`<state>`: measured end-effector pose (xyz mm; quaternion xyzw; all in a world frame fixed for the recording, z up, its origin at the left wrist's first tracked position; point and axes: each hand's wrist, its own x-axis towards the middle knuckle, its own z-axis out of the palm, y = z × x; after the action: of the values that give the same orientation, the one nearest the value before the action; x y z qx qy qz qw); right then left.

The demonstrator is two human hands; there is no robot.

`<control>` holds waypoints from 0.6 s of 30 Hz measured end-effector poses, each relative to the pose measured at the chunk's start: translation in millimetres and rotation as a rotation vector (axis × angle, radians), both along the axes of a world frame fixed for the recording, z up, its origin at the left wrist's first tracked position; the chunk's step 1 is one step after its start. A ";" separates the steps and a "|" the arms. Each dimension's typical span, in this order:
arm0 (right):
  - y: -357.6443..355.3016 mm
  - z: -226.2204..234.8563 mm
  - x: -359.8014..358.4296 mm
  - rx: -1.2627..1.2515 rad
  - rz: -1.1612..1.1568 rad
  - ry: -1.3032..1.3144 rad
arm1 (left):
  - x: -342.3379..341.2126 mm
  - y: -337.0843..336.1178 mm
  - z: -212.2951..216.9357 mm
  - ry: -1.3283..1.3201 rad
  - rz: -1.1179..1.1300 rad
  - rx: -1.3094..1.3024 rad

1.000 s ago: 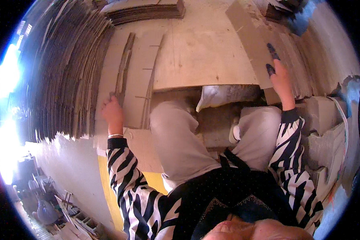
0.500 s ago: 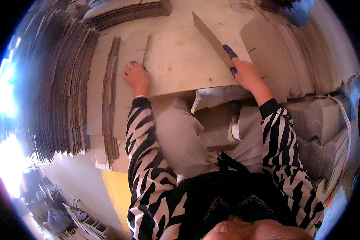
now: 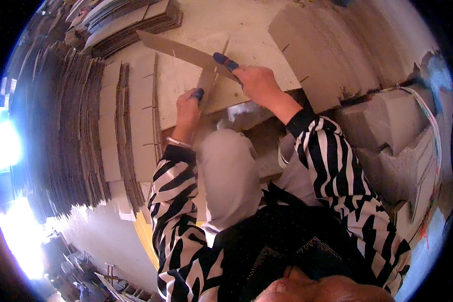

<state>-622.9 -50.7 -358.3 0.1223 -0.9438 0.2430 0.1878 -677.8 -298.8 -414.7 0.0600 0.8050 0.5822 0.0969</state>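
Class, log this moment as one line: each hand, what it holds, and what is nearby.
left hand: grips cardboard strip | right hand: grips cardboard piece | nearby: cardboard stacks

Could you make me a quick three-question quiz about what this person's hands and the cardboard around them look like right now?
1. True or false: both hands grip the same cardboard piece.
2. What stands at the person's left? A) stacked cardboard sheets B) a water bucket C) a ladder
3. What colour covers the fingertips?

Key:
1. True: the left hand and right hand both hold the folded cardboard piece.
2. A: the stacked cardboard sheets.
3. Blue, on the fingertips.
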 end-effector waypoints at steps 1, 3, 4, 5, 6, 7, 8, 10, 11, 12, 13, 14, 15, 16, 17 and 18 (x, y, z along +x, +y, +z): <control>12.2 -1.2 -2.7 0.026 -0.013 -0.014 | -4.5 12.4 4.1 -0.095 0.047 0.072; 35.4 -3.4 -7.0 0.074 -0.035 -0.041 | -16.0 30.6 18.1 -0.289 0.143 0.209; 45.0 -5.0 -7.6 0.074 -0.041 -0.033 | -20.5 39.5 13.1 -0.248 0.095 0.156; 52.9 -6.9 -7.9 0.074 -0.047 -0.026 | -24.7 48.5 6.1 -0.205 0.048 0.103; 43.6 -6.0 -7.1 0.048 -0.019 -0.010 | -20.0 36.4 5.1 -0.153 0.036 0.027; 34.7 -4.6 -6.6 0.044 -0.003 -0.001 | -13.9 24.6 2.6 -0.076 0.040 -0.029; 30.8 -2.4 -4.7 0.059 -0.002 0.004 | -8.2 22.7 -4.5 -0.005 0.028 -0.069; 28.7 -9.3 -1.7 0.129 -0.001 -0.047 | -0.7 31.0 -8.0 0.041 -0.038 -0.164; 31.1 -18.3 -0.8 0.184 -0.002 -0.104 | 1.6 39.9 -2.8 0.017 -0.093 -0.218; 38.5 -19.1 -0.6 0.236 -0.013 -0.150 | 2.9 52.4 15.4 0.010 -0.154 -0.275; 6.8 -24.9 -3.6 0.202 0.050 -0.176 | 22.6 24.9 20.3 0.077 -0.132 -0.344; 0.3 -23.5 -3.8 0.215 0.048 -0.207 | 31.3 26.5 22.0 0.161 -0.168 -0.361; -6.2 -22.4 -4.3 0.228 0.048 -0.238 | 35.4 27.2 24.7 0.243 -0.204 -0.378; 6.3 -16.8 -2.9 0.241 -0.021 -0.253 | 28.4 42.9 36.5 0.160 -0.299 -0.360; 6.9 -11.5 -0.9 0.226 -0.047 -0.266 | 26.9 42.3 52.2 0.062 -0.361 -0.377; 8.6 -4.6 0.1 0.213 -0.075 -0.279 | 24.3 39.2 60.0 -0.036 -0.422 -0.391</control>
<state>-622.8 -42.2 -362.9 0.0715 -0.9850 0.1491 0.0501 -653.5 -259.6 -354.7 0.1962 0.8698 0.3840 0.2398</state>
